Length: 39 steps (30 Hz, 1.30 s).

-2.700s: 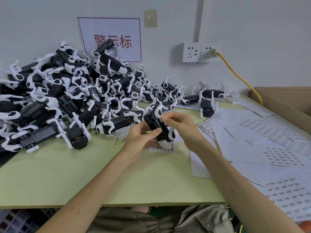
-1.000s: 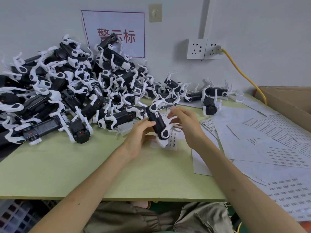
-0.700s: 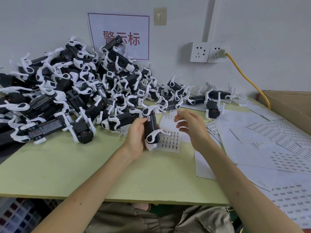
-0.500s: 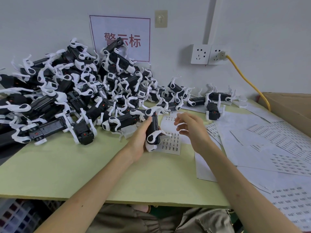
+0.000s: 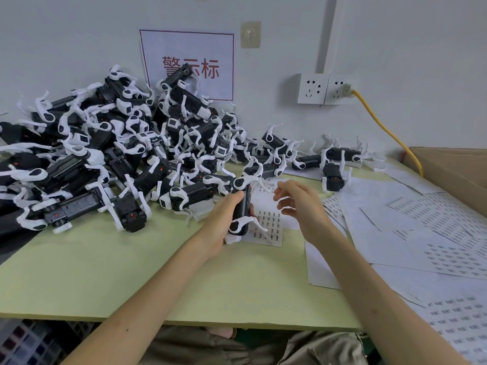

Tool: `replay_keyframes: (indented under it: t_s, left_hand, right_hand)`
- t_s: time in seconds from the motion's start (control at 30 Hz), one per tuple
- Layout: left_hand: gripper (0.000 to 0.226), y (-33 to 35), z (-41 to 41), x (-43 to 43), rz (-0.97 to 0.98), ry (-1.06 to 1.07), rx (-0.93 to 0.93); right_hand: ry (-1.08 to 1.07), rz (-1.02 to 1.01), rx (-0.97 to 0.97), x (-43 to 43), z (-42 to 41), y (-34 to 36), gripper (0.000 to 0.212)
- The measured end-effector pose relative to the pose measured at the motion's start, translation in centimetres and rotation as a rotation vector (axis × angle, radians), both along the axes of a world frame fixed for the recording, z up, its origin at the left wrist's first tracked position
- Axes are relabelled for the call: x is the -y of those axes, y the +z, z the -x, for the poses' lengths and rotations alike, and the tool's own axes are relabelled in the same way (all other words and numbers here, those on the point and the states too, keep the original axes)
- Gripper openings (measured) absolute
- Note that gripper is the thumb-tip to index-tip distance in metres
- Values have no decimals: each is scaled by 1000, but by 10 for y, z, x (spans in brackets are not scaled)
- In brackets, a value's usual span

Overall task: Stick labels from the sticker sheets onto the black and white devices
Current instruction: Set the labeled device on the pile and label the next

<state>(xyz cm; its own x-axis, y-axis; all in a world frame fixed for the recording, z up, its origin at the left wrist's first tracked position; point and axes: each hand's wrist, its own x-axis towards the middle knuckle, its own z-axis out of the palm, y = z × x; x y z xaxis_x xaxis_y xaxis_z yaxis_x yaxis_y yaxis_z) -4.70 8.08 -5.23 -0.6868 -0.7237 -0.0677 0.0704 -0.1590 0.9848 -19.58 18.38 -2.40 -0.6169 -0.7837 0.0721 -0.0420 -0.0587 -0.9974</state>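
Left hand (image 5: pixel 220 227) curled round device (image 5: pixel 241 206), right hand (image 5: pixel 303 206) slack-fingered over sticker sheet (image 5: pixel 271 229) — bare tabletop (image 5: pixel 126 275) nearside

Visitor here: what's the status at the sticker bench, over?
Left hand grips one device, stood on end by the small sticker sheet. Right hand open, hovering over that sheet. Pile of devices crowds the left; nothing blocks the sheet.

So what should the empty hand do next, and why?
Probably lower the right hand onto the small sticker sheet beneath it and peel one label: it is open and holds nothing, while the left hand grips the device.
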Motion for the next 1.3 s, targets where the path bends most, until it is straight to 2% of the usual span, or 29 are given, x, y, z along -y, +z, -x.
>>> replay_keyframes:
  t_s: [0.13,0.27,0.47,0.57,0.73,0.97,1.13,1.3]
  left_hand:
    - [26,3,-1,-2,-105,1,16]
    - [24,4,-4,-4,-222,-61,-107]
    - [28,4,-5,-3,-88,-26,-47]
    - [34,6,-9,-6,-122,-61,-32]
    - [38,5,-8,-7,-89,-43,-120]
    - [43,5,-9,-7,-94,-69,-40]
    - [23,5,-4,-6,-99,-34,-76]
    - [24,4,-3,1,-57,-8,-24]
  right_hand:
    - [-2,-10,2,0,0,0,27]
    - [-6,-23,-2,0,-1,1,26]
    - [-8,-31,-3,0,0,1,26]
    - [-4,-28,-2,-1,0,1,26]
    - [0,-20,3,-1,1,1,25]
    - [1,-13,7,0,3,-1,25]
    - [-2,-5,8,2,7,-4,25]
    - [-25,29,-24,3,8,-3,21]
